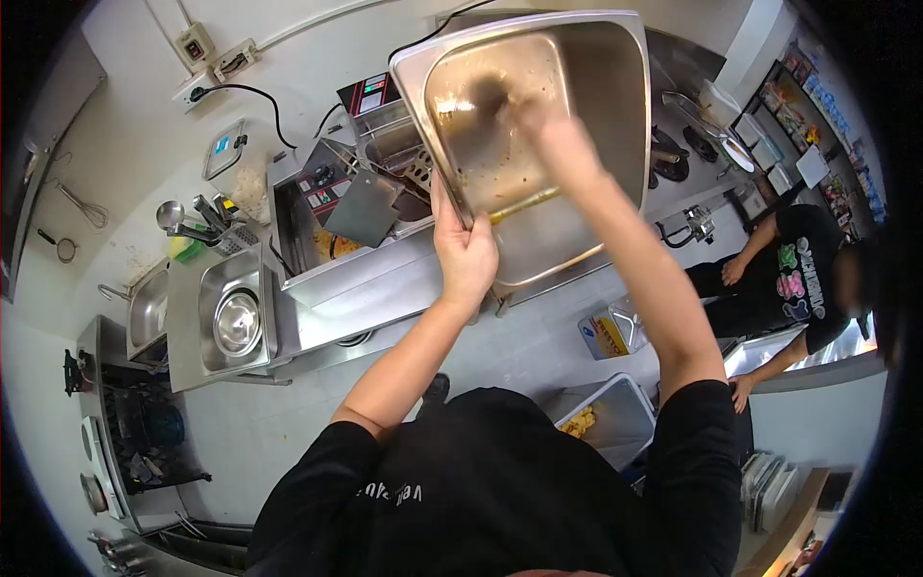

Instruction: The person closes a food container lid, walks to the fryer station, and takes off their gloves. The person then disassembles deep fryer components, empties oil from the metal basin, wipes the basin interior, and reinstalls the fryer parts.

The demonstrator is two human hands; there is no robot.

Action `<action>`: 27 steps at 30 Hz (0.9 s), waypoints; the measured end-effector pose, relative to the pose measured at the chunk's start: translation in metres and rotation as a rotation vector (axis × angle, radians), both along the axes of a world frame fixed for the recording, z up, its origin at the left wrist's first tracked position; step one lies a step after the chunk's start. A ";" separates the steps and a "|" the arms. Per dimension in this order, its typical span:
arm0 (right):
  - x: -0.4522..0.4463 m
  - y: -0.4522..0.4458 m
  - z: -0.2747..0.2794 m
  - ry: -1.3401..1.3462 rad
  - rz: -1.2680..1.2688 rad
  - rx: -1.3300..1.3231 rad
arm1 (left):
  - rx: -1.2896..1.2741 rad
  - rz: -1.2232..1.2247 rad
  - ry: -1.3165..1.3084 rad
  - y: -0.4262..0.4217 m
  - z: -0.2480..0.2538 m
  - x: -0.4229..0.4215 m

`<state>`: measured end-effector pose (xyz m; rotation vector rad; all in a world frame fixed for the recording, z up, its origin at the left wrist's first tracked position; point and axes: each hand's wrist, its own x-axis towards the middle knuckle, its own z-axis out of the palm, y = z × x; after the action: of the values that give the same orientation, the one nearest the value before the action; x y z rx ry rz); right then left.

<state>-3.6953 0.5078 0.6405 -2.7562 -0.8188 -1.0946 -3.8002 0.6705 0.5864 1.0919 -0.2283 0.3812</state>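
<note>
A large, deep stainless steel pan point(608, 125) is tipped up in front of me, its hollow facing me. My left hand point(465, 258) is closed on the pan's left side near the lower corner, thumb over the rim. Inside the pan is my right hand point(546, 137), smeared by motion, so its fingers are unclear. Beside its fingertips shows a dark round blur point(488, 93); whether this is a held thing or a shadow I cannot tell. Brown specks and yellowish residue mark the pan's inner surface.
Fryer units point(370, 144) line the counter behind the pan. Left of them are a utensil holder point(234, 238) and a sink basin holding a bowl point(237, 324). A grey bin point(623, 413) with yellow scraps stands by my right side. A co-worker point(803, 264) is at the right.
</note>
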 end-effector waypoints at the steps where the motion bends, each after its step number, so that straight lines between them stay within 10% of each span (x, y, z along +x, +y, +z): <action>1: -0.001 -0.008 0.032 -0.080 -0.148 0.073 | 0.065 0.028 -0.033 -0.001 0.005 0.001; 6: 0.029 -0.036 0.021 -0.095 -0.408 0.109 | 0.136 0.000 -0.129 -0.011 0.020 0.012; 10: 0.011 0.000 -0.050 0.116 0.045 0.139 | 0.194 0.066 -0.197 -0.012 0.028 0.043; 16: 0.080 -0.059 0.075 -0.233 -0.458 0.159 | 0.126 0.012 -0.258 -0.024 0.049 0.094; 19: 0.106 -0.058 0.043 -0.041 -0.536 0.216 | 0.205 0.043 -0.382 -0.038 0.052 0.123; 23: 0.131 -0.041 -0.011 0.080 -0.131 0.321 | 0.226 0.101 -0.351 -0.047 0.050 0.157; 27: 0.148 -0.061 0.101 -0.287 -0.100 0.416 | 0.091 -0.020 -0.274 -0.070 0.042 0.183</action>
<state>-3.5477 0.4467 0.7411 -2.3476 -0.4119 -1.5065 -3.6176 0.6001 0.6282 1.1250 -0.5027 0.5070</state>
